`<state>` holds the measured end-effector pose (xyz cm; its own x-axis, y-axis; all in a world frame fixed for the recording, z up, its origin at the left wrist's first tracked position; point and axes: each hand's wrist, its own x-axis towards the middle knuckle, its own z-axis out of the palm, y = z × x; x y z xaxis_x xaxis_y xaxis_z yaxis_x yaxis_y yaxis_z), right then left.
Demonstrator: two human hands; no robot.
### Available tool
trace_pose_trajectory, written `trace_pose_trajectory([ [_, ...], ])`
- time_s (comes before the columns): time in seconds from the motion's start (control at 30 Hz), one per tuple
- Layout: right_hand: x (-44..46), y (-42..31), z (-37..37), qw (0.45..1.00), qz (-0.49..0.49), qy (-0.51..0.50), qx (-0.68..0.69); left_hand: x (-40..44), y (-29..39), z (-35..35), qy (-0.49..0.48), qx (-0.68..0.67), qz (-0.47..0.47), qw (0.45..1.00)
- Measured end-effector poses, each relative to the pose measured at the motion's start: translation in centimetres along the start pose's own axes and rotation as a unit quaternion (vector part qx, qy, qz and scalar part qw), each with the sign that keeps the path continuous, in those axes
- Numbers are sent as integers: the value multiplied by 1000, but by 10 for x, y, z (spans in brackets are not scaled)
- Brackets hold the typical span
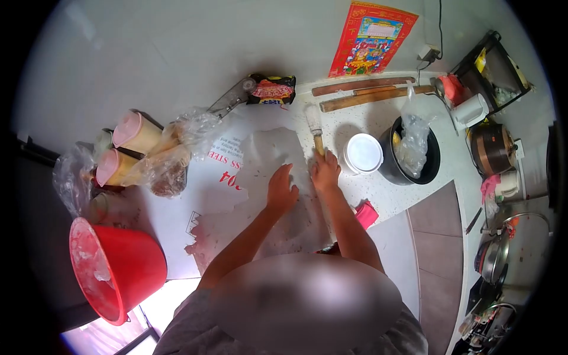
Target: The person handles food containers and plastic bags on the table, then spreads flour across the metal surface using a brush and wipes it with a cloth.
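Observation:
My right hand (pixel 325 173) is closed around the wooden handle of a brush (pixel 314 122), whose pale bristles point toward the wall. It is at the right edge of a grey metal-looking sheet (pixel 269 145) with a torn protective film. Over that sheet, my left hand (pixel 283 188) is open, fingers apart, and holds nothing. Whether its fingertips touch the surface I cannot tell. Just right of my right hand stands a white lidded tub (pixel 364 152), and a pink-red packet or cloth (pixel 366 214) lies below it.
A black pot (pixel 387 160) with a plastic bag stands right of the tub. Wooden sticks (pixel 367 99) lie along the wall. Pink-lidded containers (pixel 137 129) and a red bucket (pixel 142 263) are at the left. A rice cooker (pixel 493 148) and a sink area are at the far right.

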<state>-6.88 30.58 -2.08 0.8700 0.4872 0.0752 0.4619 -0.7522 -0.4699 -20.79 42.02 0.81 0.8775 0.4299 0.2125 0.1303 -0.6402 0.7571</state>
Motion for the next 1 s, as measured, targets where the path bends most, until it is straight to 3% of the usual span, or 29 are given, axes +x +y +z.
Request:
trace_pose_trajectory([
  [0.13,6,1,6,996,38,-41,-75,-13,-6,-4,13,-3,-27,1000],
  [0.27,-21,-6,-8,975,25,139,173,-26,4,-22,11,-35,-72,997],
  [0.4,-63,-43,-58,961,15,154,228,-44,8,-41,10,-30,-62,998],
  [0.5,-82,-58,-76,972,-32,80,218,-59,-2,-53,0,11,-48,999],
  [0.6,-84,-76,-83,991,-64,24,114,-74,-14,-69,3,58,-38,998],
  [0.7,-92,-92,-76,994,-30,-100,16,-87,-25,-88,8,74,-25,997],
  [0.8,-127,-107,-92,986,-39,-156,-44,-98,-31,-105,0,33,-16,999],
  [0.9,-160,-119,-128,984,-37,-173,-36,-110,-35,-106,-13,-6,-9,1000],
  [1.0,-168,-98,-151,989,-4,-116,94,-120,-35,-108,-10,-25,-10,1000],
])
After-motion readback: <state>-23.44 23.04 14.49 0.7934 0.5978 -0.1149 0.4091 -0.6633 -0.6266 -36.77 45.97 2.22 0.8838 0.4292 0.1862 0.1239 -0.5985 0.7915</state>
